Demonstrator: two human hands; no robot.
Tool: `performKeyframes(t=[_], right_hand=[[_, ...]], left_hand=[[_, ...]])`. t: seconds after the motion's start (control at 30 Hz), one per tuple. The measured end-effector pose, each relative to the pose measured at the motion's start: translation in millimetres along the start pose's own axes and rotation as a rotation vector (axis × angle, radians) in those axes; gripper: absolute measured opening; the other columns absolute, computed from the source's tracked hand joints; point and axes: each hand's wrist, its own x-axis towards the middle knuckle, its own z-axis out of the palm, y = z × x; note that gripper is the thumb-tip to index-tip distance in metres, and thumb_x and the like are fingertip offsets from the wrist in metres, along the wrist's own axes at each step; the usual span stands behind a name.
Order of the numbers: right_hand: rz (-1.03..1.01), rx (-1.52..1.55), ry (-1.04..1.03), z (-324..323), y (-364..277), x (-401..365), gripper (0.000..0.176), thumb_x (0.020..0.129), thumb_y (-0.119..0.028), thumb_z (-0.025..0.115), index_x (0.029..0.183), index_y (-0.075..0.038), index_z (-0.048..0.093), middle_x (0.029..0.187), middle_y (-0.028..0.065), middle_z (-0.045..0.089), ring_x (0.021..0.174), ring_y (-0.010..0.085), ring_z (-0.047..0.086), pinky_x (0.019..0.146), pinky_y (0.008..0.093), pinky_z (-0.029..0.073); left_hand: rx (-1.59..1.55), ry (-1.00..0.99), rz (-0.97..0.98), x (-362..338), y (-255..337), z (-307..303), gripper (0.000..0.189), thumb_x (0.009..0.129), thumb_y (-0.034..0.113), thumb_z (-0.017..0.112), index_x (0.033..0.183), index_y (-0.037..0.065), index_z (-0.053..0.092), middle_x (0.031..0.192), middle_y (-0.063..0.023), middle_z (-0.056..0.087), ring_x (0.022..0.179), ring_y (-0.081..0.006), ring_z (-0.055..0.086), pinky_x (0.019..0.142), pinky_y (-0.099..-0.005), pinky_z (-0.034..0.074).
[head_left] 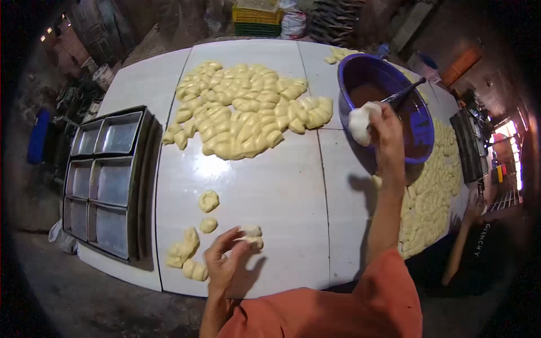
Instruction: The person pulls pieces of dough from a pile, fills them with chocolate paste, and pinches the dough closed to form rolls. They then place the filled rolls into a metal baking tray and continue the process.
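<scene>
My left hand (225,256) is low over the front of the table, thumb and fingers curled round a small pale dough piece (252,237). My right hand (387,132) is raised at the near left side of a purple tub (345,84). Its fingers grip a soft white lump (360,123), which looks like dough. Brownish liquid (369,93) lies in the tub, and a dark-handled tool (407,91) leans inside. Left of my left hand are several loose dough pieces (208,201).
Many yellowish dough pieces (242,107) spread across the far middle of the white table (270,180). More dough (431,205) covers the right side. Rectangular metal pans (115,183) stand at the left edge. Another person's arm (459,242) shows at right. Crates (257,19) sit behind.
</scene>
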Motion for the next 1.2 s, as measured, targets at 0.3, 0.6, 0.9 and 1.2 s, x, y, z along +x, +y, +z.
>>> performKeyframes(t=[0.3, 0.6, 0.9, 1.2], right_hand=[[0.142, -0.905, -0.618, -108, 166, 153, 0.036, 0.090, -0.025, 0.066, 0.116, 0.000, 0.066, 0.105, 0.0088, 0.071, 0.095, 0.0227, 0.065, 0.085, 0.0370, 0.050], [0.420, -0.589, -0.814, -121, 166, 148, 0.034, 0.091, -0.015, 0.065, 0.120, 0.001, 0.067, 0.107, 0.0042, 0.071, 0.092, 0.0138, 0.063, 0.084, 0.0306, 0.051], [0.305, 0.338, -0.208, -70, 49, 83, 0.016, 0.097, -0.025, 0.066, 0.102, -0.010, 0.063, 0.084, -0.0008, 0.063, 0.076, 0.0075, 0.062, 0.066, 0.0244, 0.053], [0.412, 0.526, -0.379, 91, 20, -85, 0.024, 0.103, -0.029, 0.057, 0.113, -0.008, 0.058, 0.087, 0.0017, 0.063, 0.072, 0.0093, 0.062, 0.056, 0.0228, 0.049]], left_hand=[[0.028, 0.036, -0.172, 0, 7, -4, 0.030, 0.095, 0.003, 0.063, 0.123, -0.006, 0.061, 0.112, -0.0179, 0.069, 0.101, -0.0223, 0.068, 0.088, -0.0338, 0.057], [0.107, -0.046, -0.236, 0, 25, -2, 0.031, 0.092, 0.004, 0.067, 0.122, -0.004, 0.065, 0.110, -0.0151, 0.072, 0.101, -0.0187, 0.068, 0.087, -0.0308, 0.055], [0.133, -0.108, -0.121, 9, 24, -4, 0.028, 0.095, 0.004, 0.064, 0.121, -0.004, 0.064, 0.110, -0.0164, 0.072, 0.099, -0.0212, 0.070, 0.087, -0.0327, 0.057], [-0.486, -0.264, -0.200, 56, 27, 74, 0.033, 0.103, 0.025, 0.058, 0.127, 0.002, 0.065, 0.118, -0.0051, 0.069, 0.106, -0.0113, 0.063, 0.089, -0.0278, 0.052]])
